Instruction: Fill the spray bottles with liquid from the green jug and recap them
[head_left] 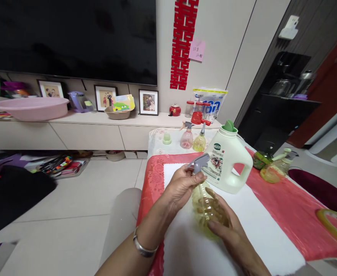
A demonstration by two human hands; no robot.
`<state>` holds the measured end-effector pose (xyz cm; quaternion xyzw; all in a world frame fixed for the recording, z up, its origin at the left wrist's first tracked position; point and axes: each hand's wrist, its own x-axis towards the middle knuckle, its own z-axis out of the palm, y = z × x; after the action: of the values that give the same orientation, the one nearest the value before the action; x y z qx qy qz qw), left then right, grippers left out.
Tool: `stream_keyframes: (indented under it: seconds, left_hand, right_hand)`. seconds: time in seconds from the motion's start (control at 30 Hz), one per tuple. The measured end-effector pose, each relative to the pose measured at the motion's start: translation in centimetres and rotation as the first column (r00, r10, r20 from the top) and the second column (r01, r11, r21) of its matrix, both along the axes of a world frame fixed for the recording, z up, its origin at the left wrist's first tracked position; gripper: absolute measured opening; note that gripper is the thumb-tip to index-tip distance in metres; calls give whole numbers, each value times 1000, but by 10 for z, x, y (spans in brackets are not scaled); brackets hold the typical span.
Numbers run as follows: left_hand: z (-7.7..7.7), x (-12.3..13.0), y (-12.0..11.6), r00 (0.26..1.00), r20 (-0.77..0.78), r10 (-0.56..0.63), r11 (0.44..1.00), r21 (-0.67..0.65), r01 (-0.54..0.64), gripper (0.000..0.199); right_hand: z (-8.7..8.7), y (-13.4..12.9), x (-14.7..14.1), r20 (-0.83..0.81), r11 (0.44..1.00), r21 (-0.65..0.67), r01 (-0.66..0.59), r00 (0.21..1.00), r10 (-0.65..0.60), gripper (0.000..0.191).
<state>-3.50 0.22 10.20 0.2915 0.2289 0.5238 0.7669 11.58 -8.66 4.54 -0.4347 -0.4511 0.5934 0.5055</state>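
My right hand (226, 222) is wrapped around the body of a clear yellow spray bottle (201, 209), tilted over the white cloth. At its neck, my left hand (182, 184) grips the grey spray head (200, 163); whether the head is fully seated I cannot tell. Just behind the bottle stands a large pale green detergent jug (228, 159), a darker green piece (229, 125) in its mouth. Farther back are a pink spray bottle (187, 138), another yellow spray bottle (199, 142) and a light green cap (166, 138).
A white cloth (260, 226) lies over the red table cover (283, 203). More bottles (274, 168) stand on the right, near a roll of tape (333, 226). Behind the table, a low cabinet (94, 132) carries picture frames, a pink basin (33, 108) and a detergent pouch (214, 101).
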Motion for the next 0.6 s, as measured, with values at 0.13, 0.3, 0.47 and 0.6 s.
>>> stream_keyframes:
  seconds: [0.13,0.3,0.47,0.6]
  left_hand:
    - [-5,10,8,968,29,250,967,-57,-248,44]
    - [-10,-10,37,885,108,453,886,-162,-434,18]
    - [-32,-33,61,849,-12,528,838,-159,-523,17]
    - [-63,-22,64,860,-257,441,863,-141,-485,26]
  right_hand:
    - [-7,2,0,495,975,171,139,844,-207,88]
    - [-17,-8,29,751,942,325,87,581,-313,84]
    - [-25,-27,84,872,922,366,130,299,-388,88]
    - [-9,-34,84,808,867,310,391,372,-457,97]
